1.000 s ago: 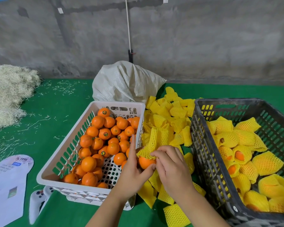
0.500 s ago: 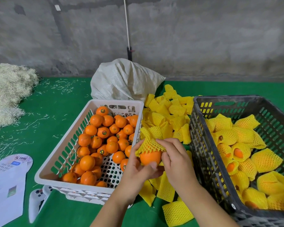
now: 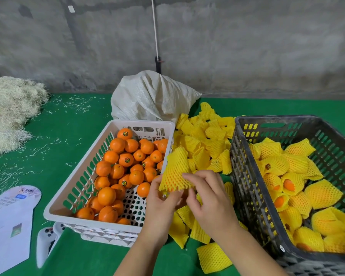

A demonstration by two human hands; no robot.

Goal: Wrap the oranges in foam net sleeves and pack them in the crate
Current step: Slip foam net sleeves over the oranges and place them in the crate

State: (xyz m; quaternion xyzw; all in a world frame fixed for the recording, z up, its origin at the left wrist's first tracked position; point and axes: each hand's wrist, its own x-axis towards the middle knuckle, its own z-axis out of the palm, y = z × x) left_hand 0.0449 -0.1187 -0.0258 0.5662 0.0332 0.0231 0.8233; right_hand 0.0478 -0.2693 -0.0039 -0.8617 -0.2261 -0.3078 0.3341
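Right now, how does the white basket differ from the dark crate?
The white basket holds bare oranges; the dark crate holds oranges wrapped in yellow foam net sleeves. The basket sits left of the hands, the crate right. Both are slotted plastic on the green table.

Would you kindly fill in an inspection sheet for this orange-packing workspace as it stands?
Surface: green felt-like table cover, scattered pale strands.
Job's things: white plastic basket of bare oranges; dark grey slatted crate holding wrapped oranges; loose yellow foam net sleeves between them.
Clutter: white woven sack, pale shredded-fibre heap, printed white card, white game controller.
Grippers: left hand and right hand pinch one yellow sleeve over an orange.
Cables: thin white cord on wall.
Surroundings: grey concrete wall.
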